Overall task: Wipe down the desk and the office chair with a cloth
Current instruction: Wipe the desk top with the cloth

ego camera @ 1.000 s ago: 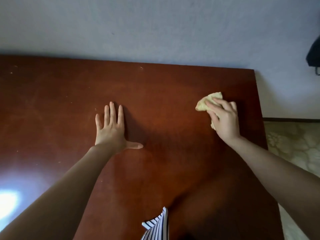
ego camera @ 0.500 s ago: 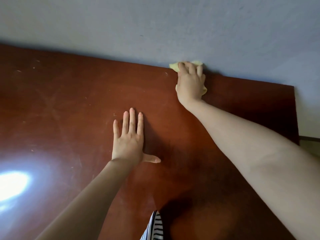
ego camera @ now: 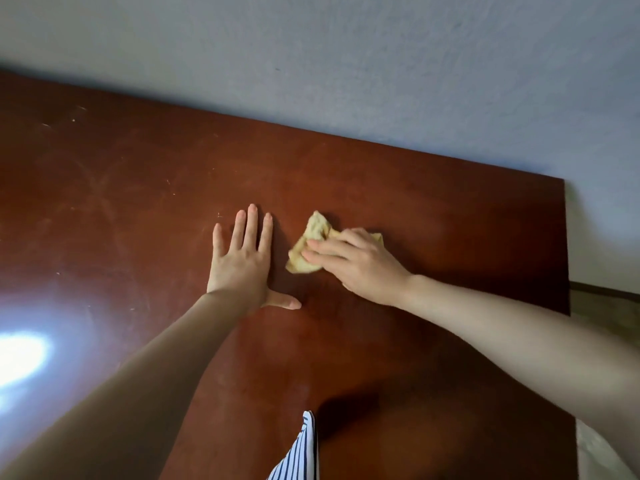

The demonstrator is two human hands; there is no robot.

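Note:
A dark reddish-brown wooden desk [ego camera: 138, 202] fills most of the head view, pushed against a pale wall. My left hand [ego camera: 244, 261] lies flat on the desk top, palm down, fingers spread, thumb out to the right. Just right of it, my right hand [ego camera: 360, 265] presses a crumpled yellow cloth [ego camera: 311, 242] onto the wood; the cloth sticks out past my fingertips toward my left hand. No office chair is in view.
The pale wall [ego camera: 381, 64] runs along the desk's far edge. The desk's right edge [ego camera: 568, 271] drops to a patterned floor [ego camera: 609, 317]. A bright glare [ego camera: 20, 355] lies on the wood at the left. A striped garment [ego camera: 301, 452] hangs at the bottom.
My right hand has pulled the cloth back from the desk's far edge by the wall to the middle, next to my left hand. The left hand stayed planted.

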